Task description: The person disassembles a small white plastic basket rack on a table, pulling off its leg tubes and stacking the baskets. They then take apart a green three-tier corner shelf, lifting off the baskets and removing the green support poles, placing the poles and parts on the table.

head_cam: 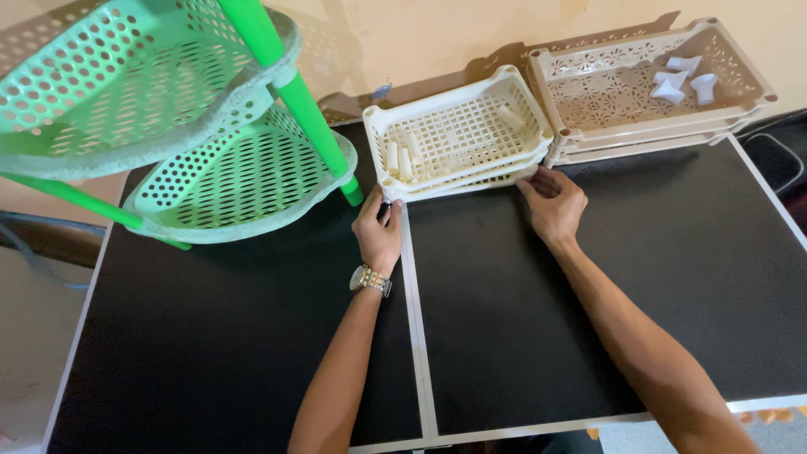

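Observation:
A stack of white perforated plastic trays [461,134] sits tilted at the far middle of the black table [252,353]. Several short white tubes [398,158] lie inside the top tray. My left hand [378,231] grips the stack's near left corner, a watch on its wrist. My right hand [552,202] holds the stack's near right corner, fingers curled on the rim.
A green corner shelf rack [185,126] with green poles stands at the left. A beige stack of lattice trays [639,84] at the far right holds small white plastic feet [685,80]. A white seam [416,319] splits the table top.

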